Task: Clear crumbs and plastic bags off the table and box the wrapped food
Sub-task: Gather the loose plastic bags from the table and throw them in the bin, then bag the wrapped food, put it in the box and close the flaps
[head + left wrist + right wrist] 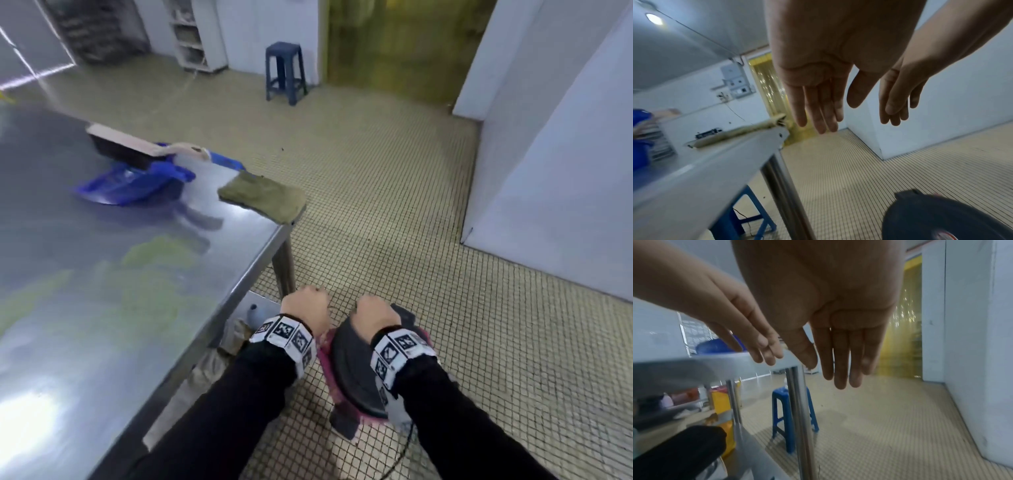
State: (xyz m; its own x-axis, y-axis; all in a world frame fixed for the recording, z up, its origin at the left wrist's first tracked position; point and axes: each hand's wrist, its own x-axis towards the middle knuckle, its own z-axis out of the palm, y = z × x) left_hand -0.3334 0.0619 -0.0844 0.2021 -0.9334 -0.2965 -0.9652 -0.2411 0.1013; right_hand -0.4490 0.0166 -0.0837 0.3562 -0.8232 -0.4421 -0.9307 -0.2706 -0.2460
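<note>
Table (pixel 102 274), steel, stood at left; blue dustpan (pixel 133 185) and wooden-backed brush (pixel 126 144) lay on far part, folded olive cloth (pixel 263 197) at corner. Left hand (pixel 818 68) and right hand (pixel 828 305) hung side by side off table edge, above dark-lidded pink bin (pixel 352 373) on tiled floor; fingers straight, loose, holding nothing. Blue stool (pixel 286 72) stood well apart near yellow strip curtain (pixel 394 44).

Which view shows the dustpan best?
The head view: the blue dustpan lies whole on the table, a brush resting on it. The left wrist view catches only a blurred blue edge; the right wrist view shows a blue patch behind the fingers.
</note>
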